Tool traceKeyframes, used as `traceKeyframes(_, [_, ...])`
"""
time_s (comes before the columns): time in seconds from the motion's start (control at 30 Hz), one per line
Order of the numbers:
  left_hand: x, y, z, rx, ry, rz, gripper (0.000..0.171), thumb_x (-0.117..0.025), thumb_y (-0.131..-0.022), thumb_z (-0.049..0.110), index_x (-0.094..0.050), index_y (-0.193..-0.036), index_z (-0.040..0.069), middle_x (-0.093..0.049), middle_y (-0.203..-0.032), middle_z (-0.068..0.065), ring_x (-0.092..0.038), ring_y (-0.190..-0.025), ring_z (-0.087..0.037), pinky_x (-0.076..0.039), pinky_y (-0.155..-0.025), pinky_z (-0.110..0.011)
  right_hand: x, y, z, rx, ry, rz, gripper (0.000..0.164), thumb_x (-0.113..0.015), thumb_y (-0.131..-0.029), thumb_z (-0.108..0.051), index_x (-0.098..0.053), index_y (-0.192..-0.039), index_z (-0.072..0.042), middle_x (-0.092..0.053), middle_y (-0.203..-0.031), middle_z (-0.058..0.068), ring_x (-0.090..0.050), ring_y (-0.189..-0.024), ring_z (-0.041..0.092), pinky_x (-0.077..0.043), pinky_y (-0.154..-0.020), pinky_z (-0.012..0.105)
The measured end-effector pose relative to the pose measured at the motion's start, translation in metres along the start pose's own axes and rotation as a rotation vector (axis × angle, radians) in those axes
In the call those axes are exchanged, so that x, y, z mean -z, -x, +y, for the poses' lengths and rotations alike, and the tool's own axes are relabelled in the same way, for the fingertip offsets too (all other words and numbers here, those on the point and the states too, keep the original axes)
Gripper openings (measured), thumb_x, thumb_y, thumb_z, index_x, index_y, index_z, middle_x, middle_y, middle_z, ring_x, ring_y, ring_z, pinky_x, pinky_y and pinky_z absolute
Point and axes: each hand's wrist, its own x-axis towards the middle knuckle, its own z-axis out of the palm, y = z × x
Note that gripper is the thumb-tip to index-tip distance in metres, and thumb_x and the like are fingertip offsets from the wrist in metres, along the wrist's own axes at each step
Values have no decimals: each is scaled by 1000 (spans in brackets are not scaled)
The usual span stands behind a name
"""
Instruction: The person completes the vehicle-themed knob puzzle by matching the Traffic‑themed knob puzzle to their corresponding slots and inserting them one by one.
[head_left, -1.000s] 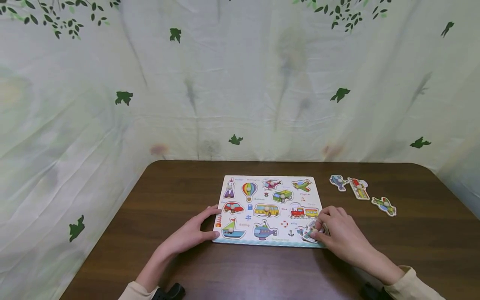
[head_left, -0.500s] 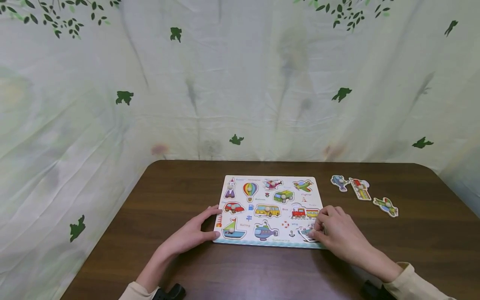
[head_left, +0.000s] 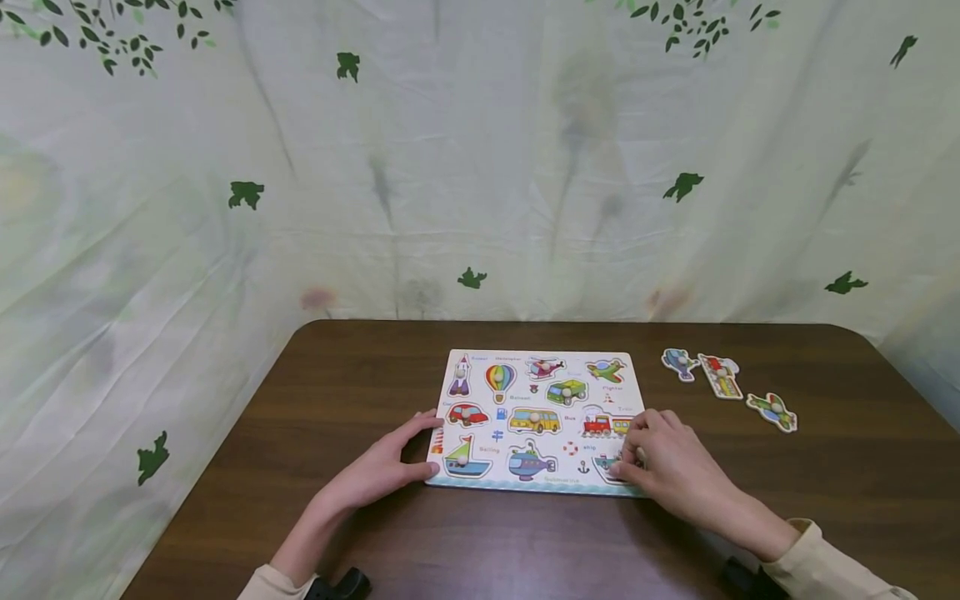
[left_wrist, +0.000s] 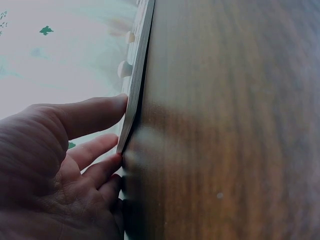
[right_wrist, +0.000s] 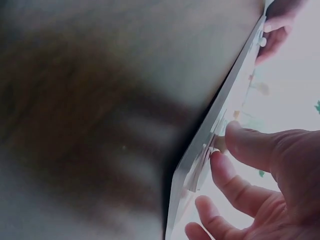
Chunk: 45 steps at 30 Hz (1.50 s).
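A white puzzle board [head_left: 567, 432] printed with vehicles lies flat on the table. My right hand [head_left: 671, 462] is at its lower right corner, pinching a ship puzzle piece [head_left: 604, 468] by its small knob [right_wrist: 220, 143] between thumb and index finger. In the right wrist view the piece sits at the board's surface, slightly tilted; the hand covers its right part in the head view. My left hand [head_left: 378, 462] rests against the board's left edge, fingers extended and thumb [left_wrist: 97, 116] apart from them. The thumb tip touches the rim at the corner.
Right of the board lie three loose pieces: a blue one [head_left: 678, 364], a red and yellow one [head_left: 720, 377] and a green airplane [head_left: 772, 412]. On the board sit a sailboat [head_left: 467, 462], a submarine [head_left: 531, 462] and a bus [head_left: 534, 421]. A leaf-patterned curtain [head_left: 525, 167] hangs behind the table.
The ship piece has turned and shifted slightly left, from lying askew to lining up more with the board. My right hand moved a little left with it. The left hand stayed still.
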Motion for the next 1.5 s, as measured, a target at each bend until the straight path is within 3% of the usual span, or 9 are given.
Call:
traceKeyframes(0.37, [1,0,2,-2,-7,-2,58,-73,-87,22,-51,-141,16,-34,-157,-6,-18,-147,-33,-22,-110,-59,2,-1,2,5,-37,-20,31,-84,-76,-34,-57,-63,-34,-52,-90,-6,-47,-92,22,-38,-76,45])
traceKeyframes(0.77, [0,-1,0,-26,-4,2,57,-75,-86,21,-53,-139,16,-36,-156,-5,-18,-147,-33,-21,-111,-57,4,-5,17,30,-168,-88,28,-86,-77,-24,-63,-74,-39,-56,-115,2,-46,-110,36,-38,-89,50])
traceKeyframes(1.2, [1,-1,0,-25,-8,6,57,-75,-86,22,-53,-139,15,-36,-155,-6,-18,-147,-33,-21,-111,-57,4,-6,20,37,-205,-110,28,-86,-76,-22,-65,-78,-40,-55,-117,0,-45,-110,32,-38,-88,47])
traceKeyframes(1.37, [0,-1,-1,-13,-7,4,58,-75,-86,22,-53,-139,16,-35,-156,-5,-19,-147,-32,-22,-111,-57,10,-4,24,60,-193,-96,30,-86,-75,-18,-67,-83,-39,-56,-122,4,-45,-115,37,-37,-91,52])
traceKeyframes(1.5, [0,-1,-1,-11,-7,8,57,-75,-86,22,-53,-139,17,-35,-156,-4,-19,-147,-32,-22,-111,-56,17,-3,33,30,-191,-60,27,-85,-77,-16,-69,-86,-35,-55,-126,9,-43,-118,39,-37,-91,54])
